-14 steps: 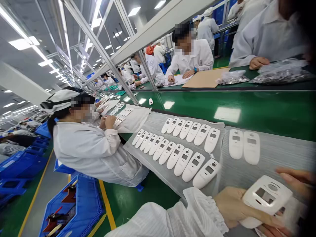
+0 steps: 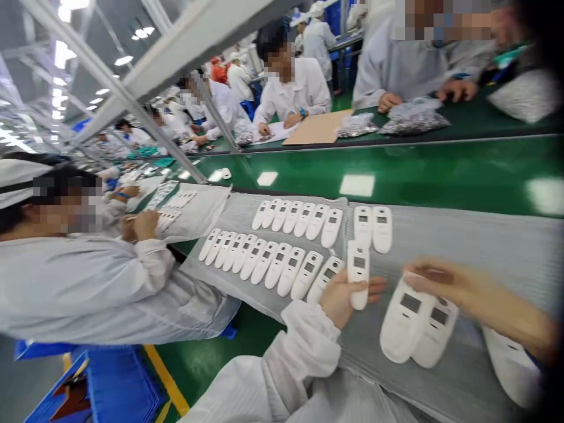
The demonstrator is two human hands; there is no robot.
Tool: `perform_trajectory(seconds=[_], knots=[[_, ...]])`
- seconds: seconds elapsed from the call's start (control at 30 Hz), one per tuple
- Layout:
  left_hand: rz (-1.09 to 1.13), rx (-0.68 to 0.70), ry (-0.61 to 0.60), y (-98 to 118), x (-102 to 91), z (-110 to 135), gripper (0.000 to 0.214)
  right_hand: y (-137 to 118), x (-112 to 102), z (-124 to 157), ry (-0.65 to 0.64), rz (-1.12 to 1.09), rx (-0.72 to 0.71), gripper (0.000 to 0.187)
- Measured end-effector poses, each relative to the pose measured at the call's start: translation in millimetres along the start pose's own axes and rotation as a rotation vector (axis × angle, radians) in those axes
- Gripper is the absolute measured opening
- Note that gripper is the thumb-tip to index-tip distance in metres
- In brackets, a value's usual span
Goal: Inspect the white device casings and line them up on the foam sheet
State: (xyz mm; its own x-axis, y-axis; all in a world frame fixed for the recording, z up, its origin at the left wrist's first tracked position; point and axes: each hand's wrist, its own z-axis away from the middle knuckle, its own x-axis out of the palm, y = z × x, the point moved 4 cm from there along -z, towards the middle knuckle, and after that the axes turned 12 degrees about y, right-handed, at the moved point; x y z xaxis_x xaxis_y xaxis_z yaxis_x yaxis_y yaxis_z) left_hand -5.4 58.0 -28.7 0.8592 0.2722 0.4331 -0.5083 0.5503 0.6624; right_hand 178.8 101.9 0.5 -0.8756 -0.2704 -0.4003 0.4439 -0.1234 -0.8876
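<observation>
My left hand (image 2: 337,299) grips a white oval plastic casing (image 2: 359,273) with a small rectangular window, held upright above the grey foam sheet. My right hand (image 2: 440,276), a little blurred, has its fingers closed on the top end of another white casing (image 2: 402,323). That one overlaps a further casing (image 2: 437,335). Two rows of similar casings (image 2: 282,267) lie to the left of my left hand. Beyond it, a pair of casings (image 2: 381,230) rests on the sheet. One more casing (image 2: 513,367) lies partly under my right forearm.
The grey foam sheet (image 2: 462,235) covers the bench beside a green conveyor surface (image 2: 299,170). A co-worker in a white coat (image 2: 110,282) sits close on my left. Across the line, people handle bagged parts (image 2: 414,120). A blue crate (image 2: 118,382) stands on the floor.
My view has turned right. Earlier my left hand held a casing close to me at the lower right; now it holds one farther out, and my right hand has come onto another casing.
</observation>
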Motion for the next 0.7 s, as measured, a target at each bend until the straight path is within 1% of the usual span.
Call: perform_trajectory(seconds=[0.07,0.17,0.23,0.3,0.4,0.47,0.5,0.53,0.57,0.6,0.67,0.7], knots=[[0.023,-0.093,-0.132,2,5.2,3,0.034,-20,-9,10,-0.078,-0.131,-0.058,0.022],[0.004,-0.277,-0.369,3,15.7,15,0.028,-43,-24,29,-0.166,-0.243,-0.194,0.007],[-0.044,-0.383,-0.501,2,22.0,25,0.03,-51,-30,41,-0.243,-0.292,-0.25,0.011],[-0.081,-0.439,-0.597,1,27.9,34,0.033,-56,-34,50,-0.283,-0.334,-0.288,0.017],[-0.111,-0.472,-0.708,-2,36.5,45,0.038,-57,-41,53,-0.251,-0.409,-0.352,0.02],[-0.129,-0.494,-0.749,-5,40.7,51,0.043,-55,-43,52,-0.226,-0.447,-0.41,0.023],[-0.137,-0.479,-0.73,-6,41.8,52,0.045,-53,-43,50,-0.205,-0.449,-0.42,0.022],[-0.147,-0.435,-0.673,-6,42.1,51,0.046,-49,-43,48,-0.15,-0.436,-0.401,0.018],[-0.157,-0.362,-0.582,-5,41.6,50,0.045,-44,-43,44,-0.053,-0.418,-0.348,0.011],[-0.161,-0.267,-0.469,-2,40.3,48,0.043,-38,-43,41,0.073,-0.408,-0.267,0.004],[-0.165,-0.07,-0.252,7,37.2,46,0.043,-26,-40,39,0.309,-0.451,-0.074,0.015],[-0.166,0.006,-0.176,12,36.4,47,0.044,-22,-35,40,0.364,-0.5,0.004,0.02]])
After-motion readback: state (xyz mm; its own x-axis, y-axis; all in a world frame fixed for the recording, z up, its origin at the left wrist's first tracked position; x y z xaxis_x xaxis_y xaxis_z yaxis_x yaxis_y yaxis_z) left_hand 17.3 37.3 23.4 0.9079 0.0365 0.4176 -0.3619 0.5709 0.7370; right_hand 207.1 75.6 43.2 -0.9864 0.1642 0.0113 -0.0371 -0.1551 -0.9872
